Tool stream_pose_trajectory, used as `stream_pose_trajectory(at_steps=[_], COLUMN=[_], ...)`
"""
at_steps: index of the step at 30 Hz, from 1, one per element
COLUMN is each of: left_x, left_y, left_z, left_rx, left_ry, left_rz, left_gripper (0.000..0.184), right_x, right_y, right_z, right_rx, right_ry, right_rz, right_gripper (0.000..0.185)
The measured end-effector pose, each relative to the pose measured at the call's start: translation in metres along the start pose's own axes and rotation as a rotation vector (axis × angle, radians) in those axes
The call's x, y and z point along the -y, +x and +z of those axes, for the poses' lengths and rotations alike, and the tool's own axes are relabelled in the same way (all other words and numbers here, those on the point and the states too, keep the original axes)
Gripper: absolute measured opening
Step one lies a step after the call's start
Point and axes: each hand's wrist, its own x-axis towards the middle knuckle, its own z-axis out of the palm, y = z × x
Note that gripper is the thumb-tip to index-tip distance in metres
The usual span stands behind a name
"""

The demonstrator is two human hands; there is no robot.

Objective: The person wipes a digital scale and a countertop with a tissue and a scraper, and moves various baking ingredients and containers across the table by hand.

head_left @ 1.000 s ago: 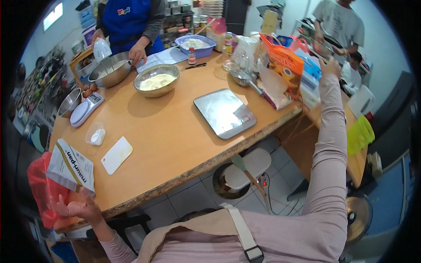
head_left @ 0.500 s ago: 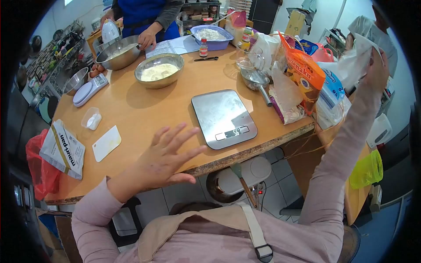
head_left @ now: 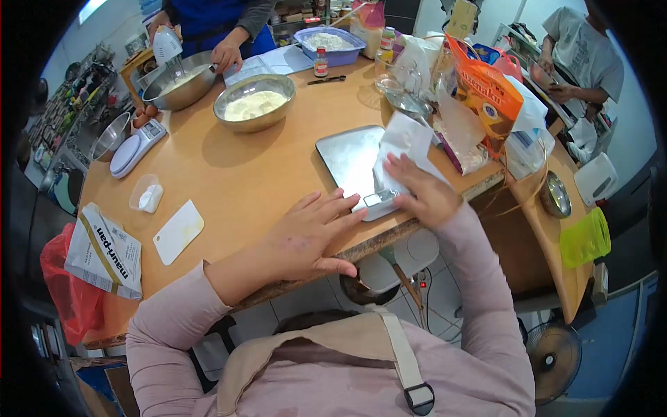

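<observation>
A white tissue (head_left: 401, 144) lies over the right half of the flat steel kitchen scale (head_left: 345, 151). My right hand (head_left: 425, 191) is on it, fingers pressing it against the scale's top near the display. At the scale's front left corner, my left hand (head_left: 300, 233) hovers over or rests on the table edge, open with fingers spread and nothing in it. Its fingertips reach the scale's corner; whether they touch cannot be told. Part of the scale's display is hidden by the tissue and my right hand.
A metal bowl of pale powder (head_left: 258, 104) stands at mid-table. A co-worker's hand (head_left: 229, 54) steadies a mixing bowl (head_left: 182, 92) under a hand mixer (head_left: 167, 46). An orange bag (head_left: 486, 94) and a sieve (head_left: 410, 104) are right; a mauri-pan packet (head_left: 104, 251) is left.
My right hand has come in from the far right with the white tissue and set it on the scale. My left hand has moved slightly right and down.
</observation>
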Motion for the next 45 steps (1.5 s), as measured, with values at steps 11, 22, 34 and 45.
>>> stream_pose_trajectory(at_steps=[11, 22, 34, 45], left_x=[0.003, 0.003, 0.004, 0.003], left_y=[-0.002, -0.004, -0.004, -0.003], left_z=[0.005, 0.006, 0.005, 0.005], left_rx=[-0.046, -0.052, -0.067, -0.067], left_ry=[-0.005, 0.025, 0.008, 0.022], left_rz=[0.0, -0.008, -0.007, -0.002], left_gripper=[0.084, 0.085, 0.084, 0.082], right_x=[0.022, 0.046, 0.041, 0.009], right_y=[-0.019, -0.013, 0.005, 0.037], right_z=[-0.009, -0.009, -0.007, 0.003], right_rx=[0.065, -0.02, -0.167, -0.308], right_ry=[-0.12, -0.335, -0.398, -0.314], right_rz=[0.057, 0.253, 0.112, 0.092], right_gripper=[0.059, 0.058, 0.03, 0.009])
